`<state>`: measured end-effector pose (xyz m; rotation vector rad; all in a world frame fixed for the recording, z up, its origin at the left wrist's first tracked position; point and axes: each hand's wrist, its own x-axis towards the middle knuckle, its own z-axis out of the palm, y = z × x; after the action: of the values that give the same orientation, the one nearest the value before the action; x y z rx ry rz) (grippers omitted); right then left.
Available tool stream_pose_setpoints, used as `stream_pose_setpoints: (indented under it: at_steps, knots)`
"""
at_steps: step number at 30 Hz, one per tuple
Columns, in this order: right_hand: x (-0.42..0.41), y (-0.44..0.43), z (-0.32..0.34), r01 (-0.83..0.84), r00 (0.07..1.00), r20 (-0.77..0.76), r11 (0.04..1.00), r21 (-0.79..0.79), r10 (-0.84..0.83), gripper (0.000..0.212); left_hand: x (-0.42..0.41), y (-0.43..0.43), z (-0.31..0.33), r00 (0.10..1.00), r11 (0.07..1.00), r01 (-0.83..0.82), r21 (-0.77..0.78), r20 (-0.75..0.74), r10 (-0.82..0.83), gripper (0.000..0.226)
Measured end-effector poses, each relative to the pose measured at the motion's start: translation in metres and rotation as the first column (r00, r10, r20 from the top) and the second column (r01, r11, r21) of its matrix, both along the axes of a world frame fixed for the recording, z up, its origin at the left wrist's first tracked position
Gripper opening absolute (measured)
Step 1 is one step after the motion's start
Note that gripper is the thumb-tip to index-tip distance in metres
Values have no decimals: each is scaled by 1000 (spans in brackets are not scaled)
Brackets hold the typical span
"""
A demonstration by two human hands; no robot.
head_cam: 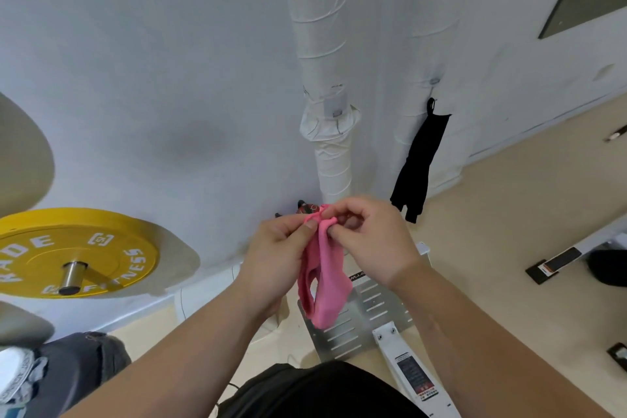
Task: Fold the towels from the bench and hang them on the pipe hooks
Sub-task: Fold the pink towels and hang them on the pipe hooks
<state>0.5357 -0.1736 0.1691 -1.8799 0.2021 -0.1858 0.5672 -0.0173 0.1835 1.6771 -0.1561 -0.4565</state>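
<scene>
A small pink towel (327,278) hangs folded in front of me, its top edge pinched from both sides. My left hand (276,249) grips the top left corner between thumb and fingers. My right hand (368,237) pinches the top right corner, close beside the left. Straight ahead rises a white wrapped pipe (325,78) with a small hook (336,112) on it. A second white pipe (427,44) stands to the right; a black towel (419,163) hangs from its hook (431,104).
A yellow weight plate (78,251) on a bar juts out at the left. A metal slotted plate (366,319) and white bench frame (417,377) lie below the towel. Dark clothing (68,370) sits at lower left. The white wall (169,78) is directly ahead.
</scene>
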Motion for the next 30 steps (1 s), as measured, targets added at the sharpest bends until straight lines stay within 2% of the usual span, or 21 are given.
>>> stream_pose_setpoints:
  at_steps: [5, 8, 16, 19, 25, 30]
  knots:
    - [3, -7, 1, -136, 978, 119, 958, -253, 170, 14, 3, -1, -4, 998, 999, -40, -10, -42, 40, 28]
    - [4, -8, 0, -180, 950, 179, 916, -359, 257, 11, 4, 1, -3, 997, 999, 36, -19, -69, -37, 27]
    - [3, -8, 0, -114, 976, 148, 953, -282, 161, 15, 10, 10, -4, 973, 978, 209, -28, -95, -210, 32]
    - [4, -9, -1, -75, 980, 155, 951, -300, 127, 17, 7, 8, -3, 970, 971, 235, -33, -47, -237, 23]
    - [3, -23, -11, -57, 970, 200, 926, -374, 141, 22, 15, 4, -4, 993, 994, 112, -18, -45, -113, 32]
    - [4, -52, -23, -91, 988, 56, 831, -549, 145, 20, 33, 13, 5, 997, 999, 41, 2, 61, -41, 26]
